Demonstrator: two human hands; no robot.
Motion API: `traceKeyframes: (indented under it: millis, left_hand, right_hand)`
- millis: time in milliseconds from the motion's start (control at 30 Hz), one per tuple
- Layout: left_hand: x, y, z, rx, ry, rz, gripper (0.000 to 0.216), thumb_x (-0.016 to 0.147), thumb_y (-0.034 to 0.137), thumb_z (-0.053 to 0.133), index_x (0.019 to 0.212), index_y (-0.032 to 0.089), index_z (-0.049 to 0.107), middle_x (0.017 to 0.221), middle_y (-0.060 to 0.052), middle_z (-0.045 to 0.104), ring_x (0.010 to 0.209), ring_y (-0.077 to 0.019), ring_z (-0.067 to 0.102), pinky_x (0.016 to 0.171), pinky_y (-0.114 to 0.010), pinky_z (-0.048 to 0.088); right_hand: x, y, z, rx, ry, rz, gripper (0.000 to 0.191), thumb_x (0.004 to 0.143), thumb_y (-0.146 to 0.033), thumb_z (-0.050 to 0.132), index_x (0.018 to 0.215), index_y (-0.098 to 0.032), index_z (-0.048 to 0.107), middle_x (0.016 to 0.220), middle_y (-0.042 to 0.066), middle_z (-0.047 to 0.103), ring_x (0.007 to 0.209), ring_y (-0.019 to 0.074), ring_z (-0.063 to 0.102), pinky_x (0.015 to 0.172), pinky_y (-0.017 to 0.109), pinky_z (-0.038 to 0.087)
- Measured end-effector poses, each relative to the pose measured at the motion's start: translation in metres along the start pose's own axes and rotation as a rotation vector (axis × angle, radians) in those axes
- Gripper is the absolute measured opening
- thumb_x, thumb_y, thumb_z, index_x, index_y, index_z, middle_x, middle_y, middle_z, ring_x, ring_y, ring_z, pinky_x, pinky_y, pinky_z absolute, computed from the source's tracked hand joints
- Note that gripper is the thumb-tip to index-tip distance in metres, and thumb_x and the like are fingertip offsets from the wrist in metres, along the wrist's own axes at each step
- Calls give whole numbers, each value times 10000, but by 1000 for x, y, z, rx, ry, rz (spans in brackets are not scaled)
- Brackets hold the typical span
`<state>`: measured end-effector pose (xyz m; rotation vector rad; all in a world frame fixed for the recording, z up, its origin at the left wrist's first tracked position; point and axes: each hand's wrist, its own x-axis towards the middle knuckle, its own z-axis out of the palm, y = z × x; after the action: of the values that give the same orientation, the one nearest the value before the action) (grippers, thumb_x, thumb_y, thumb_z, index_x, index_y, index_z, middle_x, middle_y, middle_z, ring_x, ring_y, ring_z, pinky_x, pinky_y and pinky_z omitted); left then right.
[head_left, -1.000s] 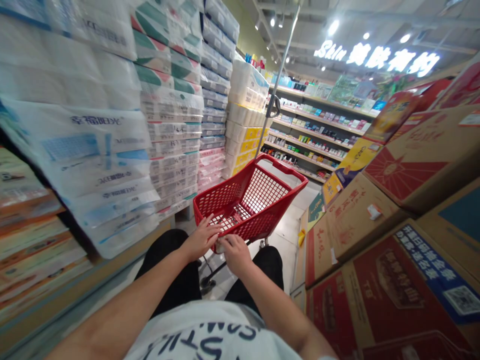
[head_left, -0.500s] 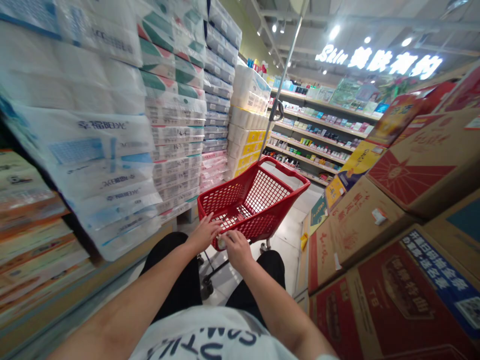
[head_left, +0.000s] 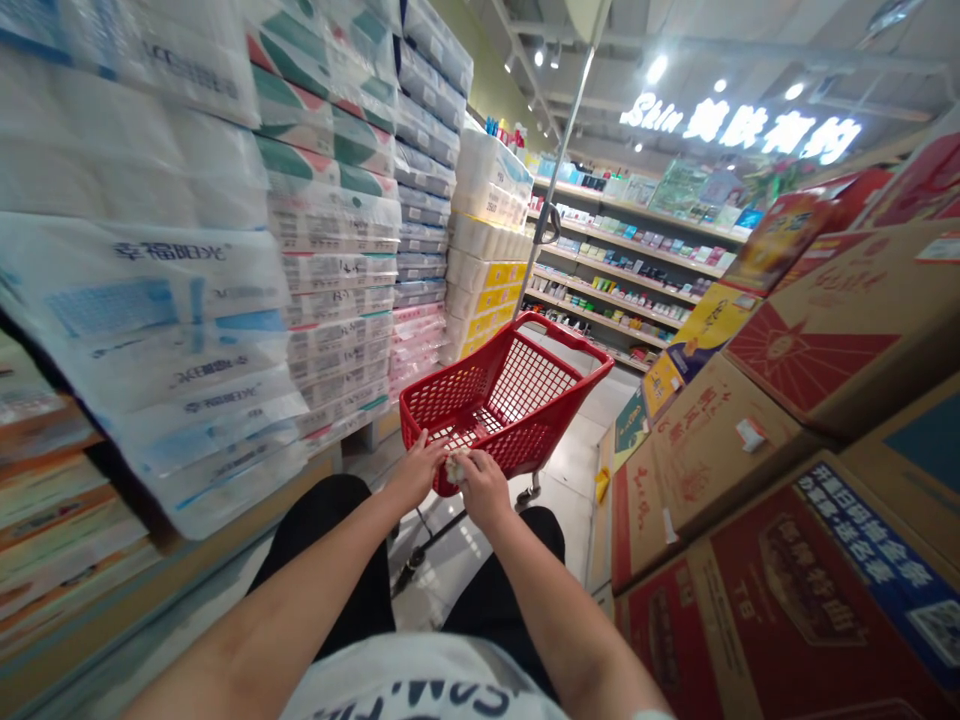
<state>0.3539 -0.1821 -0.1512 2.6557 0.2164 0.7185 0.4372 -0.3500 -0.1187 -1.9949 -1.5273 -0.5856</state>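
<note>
Packs [head_left: 150, 330] in plastic wrap, stacked high down the left side. Over on the right, across the aisle, cardboard cartons [head_left: 712, 430] piled box upon box. At the back, bright shelves [head_left: 622, 270] lined with small goods.

And there, centre stage, the red cart [head_left: 536, 440]! Standing on the pale tiled floor [head_left: 574, 475], just beyond the dark-trousered knees [head_left: 330, 530], near end right at the hands and the wide end pointing away. Looks like stiff moulded plastic with a lattice of holes, so hardly fragile; likely light for such bulk and quick to roll or swivel on those wheels [head_left: 529, 492]. Best taken by the upper edge of the far end, firm and easy to wrap a palm around; the near rim probably good for a tug.

In closer, to the left hand [head_left: 414, 478]: fingers reaching forward, loosely extended, at the near rim and close to the other hand. Touching the plastic or just over it? Cannot tell.

Then the right hand [head_left: 486, 488], narrowed to a pinch, thumb and fingers gripping a pale scrap [head_left: 455, 467] in front of the near rim. Small, bunched, whitish, too blurred to name; probably soft, nearly weightless, and best nipped lightly between fingertips.
</note>
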Motion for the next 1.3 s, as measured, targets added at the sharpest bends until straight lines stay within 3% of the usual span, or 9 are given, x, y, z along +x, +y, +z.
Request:
traceKeyframes:
  millis: [100,267,333,433,567,767,900,1067,1300]
  left_hand:
    - [0,5,0,-12,-3,28,401,929,180,338,1195,214,636,1376,-53,577,1390,-220,374,1182,-532,255]
    - [-2,10,-2,-1,-2,29,377,953,217,325,1104,197,670,1358,-64,591,1379,-225,391,1192,-567,205]
    - [-4,10,-2,-3,-3,47,378,947,209,329,1127,196,661,1361,-70,588,1377,-225,398,1194,-573,195]
    - [-6,9,-2,-9,-6,42,395,910,161,358,1177,210,644,1391,-61,564,1406,-233,354,1193,-553,216]
    - [-7,12,-4,-2,-50,-19,434,854,108,390,1198,208,636,1397,-55,559,1444,-264,274,1165,-552,286]
    - [-18,33,-18,25,-100,-82,430,863,94,377,1185,203,640,1323,-63,611,1456,-309,233,1162,-585,263]
    - [-26,47,-27,50,-123,-51,332,913,185,404,1122,209,661,1230,-91,652,1417,-292,320,1191,-552,221]
    - [-28,53,-32,101,-130,8,327,967,251,354,1036,205,670,1106,-66,685,1185,-199,563,1232,-488,129]
    - [-29,49,-31,200,-111,63,334,983,224,339,995,190,671,1077,-26,693,1101,-158,587,1210,-478,176]
  right_hand:
    - [-1,3,-2,7,50,12,482,801,-70,509,1257,-208,585,1150,98,584,1092,214,528,990,361,440]
    - [-8,4,-3,-45,-62,69,409,756,-71,544,1139,-198,609,1023,70,595,923,205,557,870,334,486]
    - [-10,2,-5,-29,-35,70,428,752,-65,542,1155,-197,597,1047,74,594,946,208,552,894,340,477]
    - [-6,-1,-9,-1,29,89,492,756,-50,534,1224,-196,575,1124,92,583,1027,215,538,951,357,452]
    - [1,-5,-10,12,-58,121,458,731,-35,547,1151,-198,630,1055,78,592,948,203,559,879,334,479]
    - [-10,-8,-10,90,-16,87,459,716,-20,520,1106,-220,654,1033,68,602,960,202,571,892,340,488]
    - [-22,-3,-9,136,-8,79,485,714,-37,501,1124,-250,647,1070,76,597,994,216,583,897,356,502]
    - [-24,-1,-10,124,-19,73,533,723,-51,486,1198,-246,625,1093,86,599,994,220,599,884,351,510]
    - [-2,12,-14,-48,-118,72,466,746,-113,541,1176,-234,674,1082,81,633,976,240,608,863,351,483]
